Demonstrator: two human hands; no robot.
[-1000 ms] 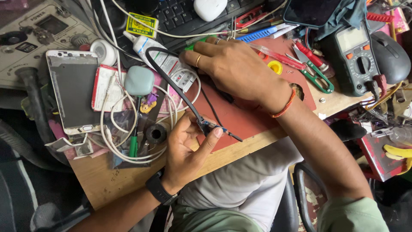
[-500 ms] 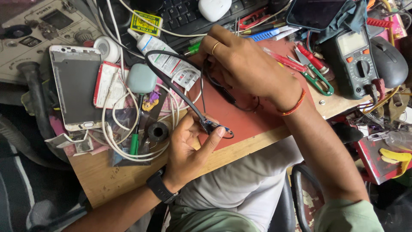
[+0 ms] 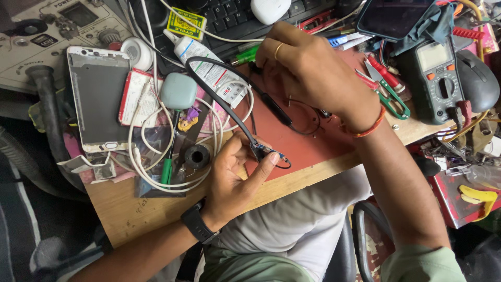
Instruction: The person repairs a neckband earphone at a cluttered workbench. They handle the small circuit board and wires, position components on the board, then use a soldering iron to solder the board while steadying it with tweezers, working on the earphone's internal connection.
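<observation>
Your left hand [image 3: 235, 180] pinches a small bare circuit board [image 3: 270, 154] at the end of a black neckband earphone [image 3: 222, 99], thumb and fingers closed on it over the near edge of the red mat [image 3: 308, 146] on the wooden desk [image 3: 130, 209]. Your right hand [image 3: 308, 70] is curled shut farther back over the mat, near the thin black cable [image 3: 276, 109] that runs from the band — what its fingertips grip is hidden beneath the knuckles. Clutter crowds the left: a phone with its back removed [image 3: 96, 99], a mint-green earbud case [image 3: 178, 90], looped white cables [image 3: 156, 172], a green-handled tool [image 3: 167, 169] and a black round part [image 3: 197, 155]. Behind lie a white tube [image 3: 206, 65], a keyboard [image 3: 235, 15] and a white mouse-like shape [image 3: 270, 8]. To the right sit red-handled cutters [image 3: 386, 73], green-handled scissors [image 3: 396, 107] and a multimeter [image 3: 438, 78], partly under a dark cloth — a black mouse [image 3: 477, 78] lies beside it. The power-supply panel [image 3: 47, 31] is cut off at the top left, and the heap at the far right is too jumbled to name.
</observation>
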